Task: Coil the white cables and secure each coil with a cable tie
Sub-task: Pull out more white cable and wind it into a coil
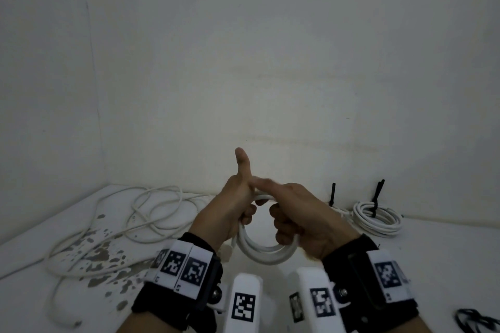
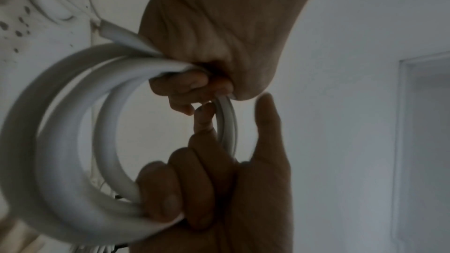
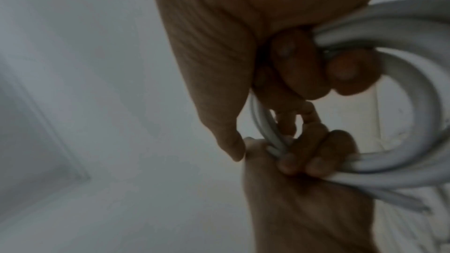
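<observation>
— Holding that coil (image 1: pixel 263 247) with both hands at lower centre of the head view, and no tie on it yet. What worries you?

— It springing open. The left hand (image 1: pixel 232 211) has its fingers curled round the loops on the left side, thumb sticking straight up and off the cable. The right hand (image 1: pixel 297 222) has its fingers hooked through the ring on the right side, with the index finger laid flat across the top. If either hand lets go to fetch a tie, I'd expect the stiff loops to fan out.

— Is a tie within reach?

— None that I can make out loose. The finished coil (image 1: pixel 377 217) at the right edge, against the wall, already wears a black cable tie (image 1: pixel 376 199); another black tie (image 1: pixel 332 193) stands just to its left. Something dark lies at the lower right corner, too small to name.

— Anything else?

— A stub of cable (image 2: pixel 126 36) juts out above the left fist in the left wrist view; it could slip out. And the loose cable (image 1: pixel 140 213) sprawled at left could snag.
</observation>
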Motion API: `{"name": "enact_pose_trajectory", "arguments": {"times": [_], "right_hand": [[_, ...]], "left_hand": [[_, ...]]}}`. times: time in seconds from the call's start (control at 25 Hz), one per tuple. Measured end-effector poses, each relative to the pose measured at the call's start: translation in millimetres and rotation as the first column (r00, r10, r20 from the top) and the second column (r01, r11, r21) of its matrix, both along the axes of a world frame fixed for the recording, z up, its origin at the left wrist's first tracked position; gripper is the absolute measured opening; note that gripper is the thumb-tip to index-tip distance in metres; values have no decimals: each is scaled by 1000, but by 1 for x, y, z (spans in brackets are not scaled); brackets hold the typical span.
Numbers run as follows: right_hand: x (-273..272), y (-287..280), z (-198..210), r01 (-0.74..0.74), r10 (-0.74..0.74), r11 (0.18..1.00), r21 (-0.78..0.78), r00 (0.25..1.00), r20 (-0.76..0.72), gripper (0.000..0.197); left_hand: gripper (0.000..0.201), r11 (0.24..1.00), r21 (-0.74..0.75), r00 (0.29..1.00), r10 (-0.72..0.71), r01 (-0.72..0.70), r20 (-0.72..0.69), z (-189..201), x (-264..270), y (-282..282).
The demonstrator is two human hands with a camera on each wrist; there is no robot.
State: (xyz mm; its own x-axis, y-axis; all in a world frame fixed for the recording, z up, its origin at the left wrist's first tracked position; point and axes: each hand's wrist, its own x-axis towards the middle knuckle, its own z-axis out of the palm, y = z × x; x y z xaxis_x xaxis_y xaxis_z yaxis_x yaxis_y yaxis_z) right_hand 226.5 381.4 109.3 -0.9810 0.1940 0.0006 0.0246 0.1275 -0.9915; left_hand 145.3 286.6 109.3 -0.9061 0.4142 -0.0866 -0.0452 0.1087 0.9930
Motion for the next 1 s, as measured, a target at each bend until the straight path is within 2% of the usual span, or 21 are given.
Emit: {"name": "enact_pose_trajectory", "arguments": {"times": [0.08, 0.16, 0.28, 0.4, 0.52, 0.6, 0.72, 0.88, 1.0], "right_hand": [[-4, -2, -7, 5, -4, 1000, 22, 998, -59, 38], [-6, -1, -11, -58, 59, 998, 17, 995, -83, 31], [-3, 4, -11, -106, 109, 994, 36, 990, -84, 23], [-4, 5, -14, -49, 51, 999, 20, 995, -91, 24], [-9, 3, -19, 50, -41, 998, 41, 980, -196, 19], [-10, 0, -21, 23, 1, 996, 84, 962, -273, 12], [-8, 0, -22, -16, 68, 988, 153, 936, -345, 15], [-2, 5, -17, -55, 124, 982, 182, 910, -396, 18], [-3, 5, -18, -39, 109, 983, 180, 910, -401, 17]], "left_hand": [[83, 999, 20, 998, 35, -36, 59, 2, -3, -1], [80, 998, 46, 994, 41, -46, 106, 2, -5, -3], [80, 996, 84, 993, 32, -42, 112, -1, -7, -5], [85, 993, 114, 990, 6, -22, 142, -2, -5, -2], [100, 983, 184, 979, -31, -6, 203, -4, -7, -4], [94, 979, 204, 979, -43, 2, 200, -5, -9, -6], [83, 976, 217, 978, -57, 13, 198, -3, -10, -9], [87, 981, 192, 981, -66, 30, 180, 0, -9, -6], [88, 980, 197, 975, -83, 42, 204, -1, -11, -6]]}}
